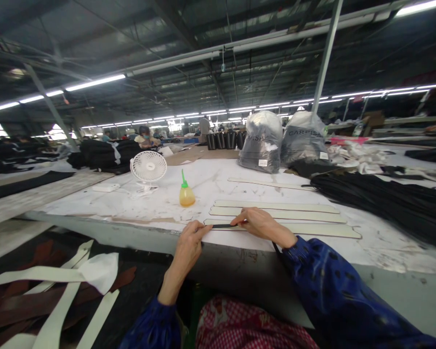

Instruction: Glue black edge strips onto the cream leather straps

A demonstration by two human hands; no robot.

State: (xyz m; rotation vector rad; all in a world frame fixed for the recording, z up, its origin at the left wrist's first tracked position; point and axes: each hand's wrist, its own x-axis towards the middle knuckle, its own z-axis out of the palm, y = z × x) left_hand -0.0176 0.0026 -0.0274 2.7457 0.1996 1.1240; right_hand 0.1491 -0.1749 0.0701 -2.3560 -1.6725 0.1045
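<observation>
A narrow black strip [222,226] runs between my two hands, along the left end of the nearest cream strip [312,229]. My left hand [189,241] has its fingertips closed on the strip's left end, at the table's front edge. A short way to the right, my right hand [259,224] pinches the same strip between thumb and fingers. A black length hangs over the table edge below my right wrist; whether it is the same piece I cannot tell. More cream strips [276,214] with dark edges lie parallel just behind, partly covered by my right hand.
A yellow squeeze bottle [187,196] with a green spout and a white fan [148,167] stand back left. Clear bags [263,140] of dark goods sit behind. Black strips [378,201] are heaped at right. Cream and brown pieces [54,274] lie lower left.
</observation>
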